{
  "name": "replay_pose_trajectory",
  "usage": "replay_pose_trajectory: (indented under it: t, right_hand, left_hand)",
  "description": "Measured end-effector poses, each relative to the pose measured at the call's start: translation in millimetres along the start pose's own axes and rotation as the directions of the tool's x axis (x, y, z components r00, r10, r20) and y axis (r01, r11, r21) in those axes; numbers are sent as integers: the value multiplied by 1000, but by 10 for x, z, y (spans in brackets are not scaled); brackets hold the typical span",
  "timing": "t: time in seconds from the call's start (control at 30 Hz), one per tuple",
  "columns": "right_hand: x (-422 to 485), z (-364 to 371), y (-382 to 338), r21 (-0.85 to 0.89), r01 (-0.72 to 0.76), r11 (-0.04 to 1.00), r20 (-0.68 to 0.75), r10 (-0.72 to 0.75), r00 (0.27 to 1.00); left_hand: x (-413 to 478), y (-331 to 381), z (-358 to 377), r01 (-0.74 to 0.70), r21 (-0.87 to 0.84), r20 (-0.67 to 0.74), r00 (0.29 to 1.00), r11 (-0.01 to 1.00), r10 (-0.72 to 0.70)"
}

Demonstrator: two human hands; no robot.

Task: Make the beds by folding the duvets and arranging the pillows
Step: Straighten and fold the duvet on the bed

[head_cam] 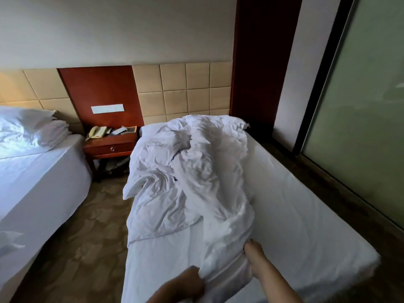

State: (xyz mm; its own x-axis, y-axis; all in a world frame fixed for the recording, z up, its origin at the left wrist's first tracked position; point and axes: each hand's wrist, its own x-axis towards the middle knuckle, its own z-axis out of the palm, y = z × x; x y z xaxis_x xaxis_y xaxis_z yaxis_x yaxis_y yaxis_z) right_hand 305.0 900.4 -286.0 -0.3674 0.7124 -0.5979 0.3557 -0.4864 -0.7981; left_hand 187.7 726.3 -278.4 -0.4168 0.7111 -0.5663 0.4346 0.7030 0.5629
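Currently left hand and right hand sit close together, both clamped on the near end of the duvet — bunched lengthwise on the bed — so looks like the straightening step; next move calls for pulling it flat before folding.

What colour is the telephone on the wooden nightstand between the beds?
A pale cream-yellow plastic telephone; the head view, the only one, shows it.

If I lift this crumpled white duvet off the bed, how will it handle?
Probably floppy: the duvet lies in deep creases and sags between the left hand and right hand. Likely bulky yet light, judging by its puffy folds.
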Motion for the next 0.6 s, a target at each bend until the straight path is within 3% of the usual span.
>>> replay_pose_trajectory:
  t: [0.07, 0.23, 0.4, 0.6]
  right_hand:
    - [36, -489, -247, -40, 44, 998, 46, -42, 998]
    - [183, -1982, -895, -224, 171, 959, 65, -161, 985]
    - [533, -3262, -1280, -168, 28, 985, 50, -20, 999]
    - [930, -4099, -1676, -96, 6, 995, 3, -6, 1000]
  left_hand:
    - [-90, 661, 110, -20, 76, 53, 998, 997, 16]
    - [123, 2093, 715, -59, -88, 79, 995, 994, 66]
    - [377, 3146, 1263, -195, -226, 106, 969, 954, 223]
    - [893, 3938, 1448, -25, -524, 131, 985, 852, 109]
